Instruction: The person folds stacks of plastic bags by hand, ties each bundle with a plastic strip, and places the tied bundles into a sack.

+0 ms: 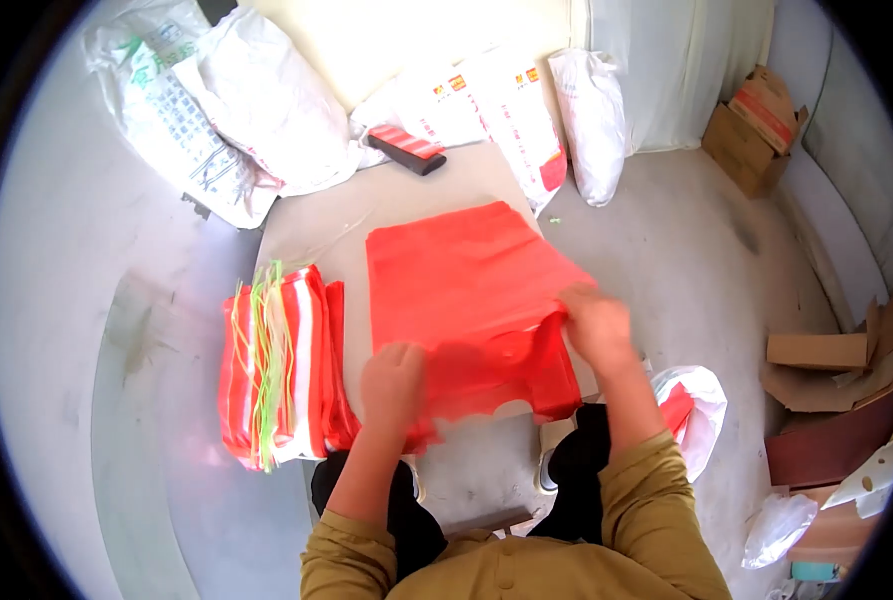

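A red sheet of thin material [466,265], perhaps a bag, lies over the low table in front of me. Its near edge is raised and folded, with a ragged, blurred outline. My right hand [598,322] is closed on its right side. At the near left corner, my left hand [394,385] is a closed fist gripping the same red material. Whether more layers lie beneath cannot be made out. Left of it sits a folded stack of red-and-white striped material [309,360], with a bunch of green strings [269,365] draped across the top.
On the table's [311,225] far part lies a dark bar-shaped object [406,152] with a red striped top. Big white sacks [271,100] stand behind. A white bag [701,420] with red material is at right, near opened cardboard boxes [816,350]. My knees flank the near edge.
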The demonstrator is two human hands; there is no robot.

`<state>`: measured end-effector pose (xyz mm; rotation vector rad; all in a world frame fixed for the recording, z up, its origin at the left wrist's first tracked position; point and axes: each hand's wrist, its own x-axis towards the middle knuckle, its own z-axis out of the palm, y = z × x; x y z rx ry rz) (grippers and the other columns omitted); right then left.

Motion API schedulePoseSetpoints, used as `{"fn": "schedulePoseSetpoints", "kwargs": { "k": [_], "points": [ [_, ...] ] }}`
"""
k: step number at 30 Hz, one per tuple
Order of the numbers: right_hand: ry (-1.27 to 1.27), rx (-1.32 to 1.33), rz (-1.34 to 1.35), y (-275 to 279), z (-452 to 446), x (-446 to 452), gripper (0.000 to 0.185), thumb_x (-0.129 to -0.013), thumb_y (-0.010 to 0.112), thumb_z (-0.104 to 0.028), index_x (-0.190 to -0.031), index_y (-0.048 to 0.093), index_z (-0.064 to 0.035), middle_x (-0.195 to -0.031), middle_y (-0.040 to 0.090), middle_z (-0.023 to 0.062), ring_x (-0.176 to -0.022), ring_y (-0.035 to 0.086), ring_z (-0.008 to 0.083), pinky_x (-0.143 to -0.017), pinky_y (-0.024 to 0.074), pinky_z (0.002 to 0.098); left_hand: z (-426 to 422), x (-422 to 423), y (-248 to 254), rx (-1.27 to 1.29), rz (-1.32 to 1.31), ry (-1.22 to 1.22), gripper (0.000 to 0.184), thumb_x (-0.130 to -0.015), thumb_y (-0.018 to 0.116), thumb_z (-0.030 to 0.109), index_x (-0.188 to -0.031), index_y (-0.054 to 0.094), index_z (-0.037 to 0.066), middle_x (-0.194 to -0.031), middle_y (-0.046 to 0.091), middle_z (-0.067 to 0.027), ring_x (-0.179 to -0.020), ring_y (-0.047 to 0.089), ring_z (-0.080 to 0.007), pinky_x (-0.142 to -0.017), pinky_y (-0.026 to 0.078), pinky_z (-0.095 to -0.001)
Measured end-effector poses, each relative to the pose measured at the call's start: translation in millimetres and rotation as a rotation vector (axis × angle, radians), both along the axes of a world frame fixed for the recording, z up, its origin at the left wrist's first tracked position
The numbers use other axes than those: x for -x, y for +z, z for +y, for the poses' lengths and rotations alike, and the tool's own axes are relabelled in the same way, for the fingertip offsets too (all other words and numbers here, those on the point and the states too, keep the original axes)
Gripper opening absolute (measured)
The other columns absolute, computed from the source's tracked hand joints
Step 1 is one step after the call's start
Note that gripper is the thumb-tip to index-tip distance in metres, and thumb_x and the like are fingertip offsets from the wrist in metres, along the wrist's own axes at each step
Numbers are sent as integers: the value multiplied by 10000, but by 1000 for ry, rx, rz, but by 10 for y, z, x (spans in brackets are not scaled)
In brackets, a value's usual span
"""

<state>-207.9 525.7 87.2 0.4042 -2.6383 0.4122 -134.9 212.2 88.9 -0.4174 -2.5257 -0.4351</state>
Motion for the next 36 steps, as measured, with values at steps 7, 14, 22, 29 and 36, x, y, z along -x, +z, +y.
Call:
{"fn": "schedulePoseSetpoints", "kwargs": {
  "k": [7,14,22,29,36],
  "points": [
    [-197,-33,328,1143,836,-555,272,-785,639,33,-982,757,-114,-1049,755,102,-922,727,322,-744,588,397,1133,-398,232,-319,-322,-364,139,-915,647,146,-944,546,55,-902,628,-170,-843,623,-419,-709,501,-507],
    [-6,-336,359,1449,181,293,153,-825,618,-14,-908,699,-113,-933,726,96,-861,713,315,-691,581,413,1742,-415,-42,-1371,-754,-550,267,-982,648,162,-1209,623,22,-1038,747,-112,-897,725,-279,-749,545,-345],
    [575,-391,-80,51,-2286,460,247,-615,850,-224,-762,697,-99,-914,688,79,-845,692,280,-656,556,414,895,-561,-1305,-2090,-1109,32,302,-958,663,147,-1246,603,76,-1150,708,-94,-990,695,-225,-893,585,-395],
    [837,-182,-192,-874,-2408,39,391,-883,674,-178,-1270,640,-135,-1380,607,155,-1026,687,309,-850,557,438,704,-839,-1462,-1961,-1218,116,376,-974,617,167,-1333,539,91,-1223,670,-81,-1056,681,-230,-891,588,-401],
    [193,59,-345,-742,-624,99,692,-906,709,-240,-1535,459,-96,-1518,516,178,-1473,403,348,-1181,390,451,731,-842,-1227,-2143,-1122,98,340,-949,613,112,-1286,583,74,-1236,640,-68,-1084,636,-252,-871,551,-424]
  ]
}}
